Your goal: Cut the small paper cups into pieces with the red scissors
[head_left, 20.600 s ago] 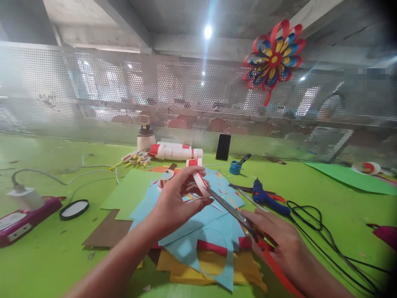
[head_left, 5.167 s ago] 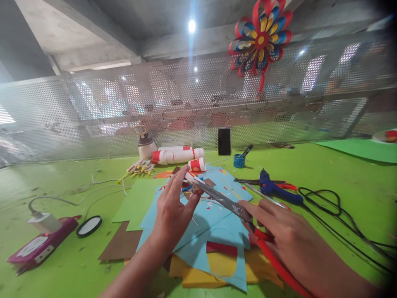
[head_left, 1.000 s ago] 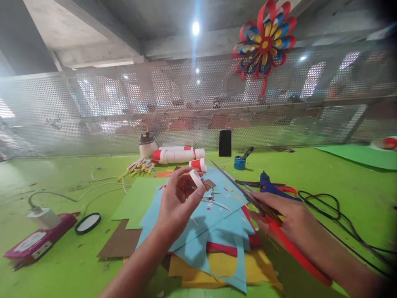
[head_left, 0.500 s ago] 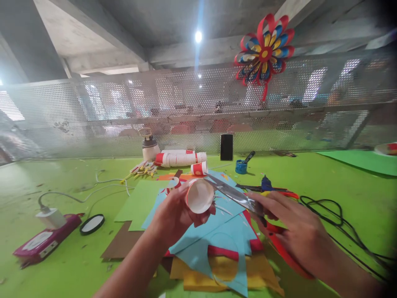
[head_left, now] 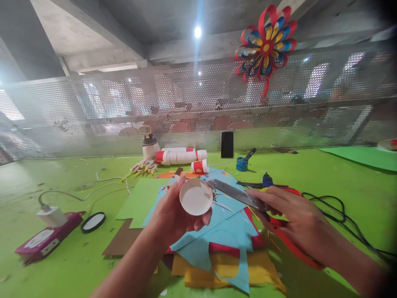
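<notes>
My left hand [head_left: 173, 215] grips a small paper cup [head_left: 196, 197] with its white round base turned toward me. My right hand [head_left: 293, 217] is closed on red-handled scissors [head_left: 238, 196]. The long blades point left, and their tip touches the cup's right edge. Both hands hover above a pile of blue, red and yellow coloured paper sheets [head_left: 217, 244] on the green table [head_left: 62, 269].
A stack of red-and-white paper cups [head_left: 180, 156] lies at the back beside a single cup [head_left: 200, 166]. A phone [head_left: 227, 144] leans on the mesh wall. A blue glue gun [head_left: 267, 180] and black cables [head_left: 338, 211] are at right. A pink power strip [head_left: 46, 238] sits left.
My left hand has turned the cup so its base faces me. The scissors swung from pointing away to meeting the cup's edge. The view shifted slightly.
</notes>
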Tool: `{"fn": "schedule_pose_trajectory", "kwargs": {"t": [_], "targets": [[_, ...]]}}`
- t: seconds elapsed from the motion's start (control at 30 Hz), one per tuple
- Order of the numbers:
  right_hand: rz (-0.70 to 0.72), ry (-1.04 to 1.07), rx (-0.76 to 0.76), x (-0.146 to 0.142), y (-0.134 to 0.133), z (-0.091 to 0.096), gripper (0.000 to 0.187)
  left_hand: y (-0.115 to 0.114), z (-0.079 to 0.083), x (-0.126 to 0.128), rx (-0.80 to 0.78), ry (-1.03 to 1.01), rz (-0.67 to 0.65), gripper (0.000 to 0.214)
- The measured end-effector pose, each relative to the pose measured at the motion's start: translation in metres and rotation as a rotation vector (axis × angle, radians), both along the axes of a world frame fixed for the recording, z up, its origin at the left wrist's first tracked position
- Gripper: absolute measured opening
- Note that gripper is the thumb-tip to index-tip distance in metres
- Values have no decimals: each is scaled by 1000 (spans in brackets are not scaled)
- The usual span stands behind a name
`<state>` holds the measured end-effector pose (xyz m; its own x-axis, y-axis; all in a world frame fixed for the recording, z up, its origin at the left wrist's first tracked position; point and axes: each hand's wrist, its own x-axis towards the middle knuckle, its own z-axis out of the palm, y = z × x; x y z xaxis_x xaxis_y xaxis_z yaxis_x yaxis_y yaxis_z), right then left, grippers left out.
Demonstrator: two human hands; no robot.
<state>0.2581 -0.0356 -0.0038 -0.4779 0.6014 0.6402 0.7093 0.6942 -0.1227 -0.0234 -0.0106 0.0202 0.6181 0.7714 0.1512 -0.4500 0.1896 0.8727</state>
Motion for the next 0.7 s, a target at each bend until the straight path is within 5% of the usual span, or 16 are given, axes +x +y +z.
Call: {"fn": "schedule_pose_trajectory", "kwargs": {"t": [0.7], "targets": [[-37, -139, 69, -3, -9, 12, 47, -1, 3, 0, -20, 107, 40, 59]]}}
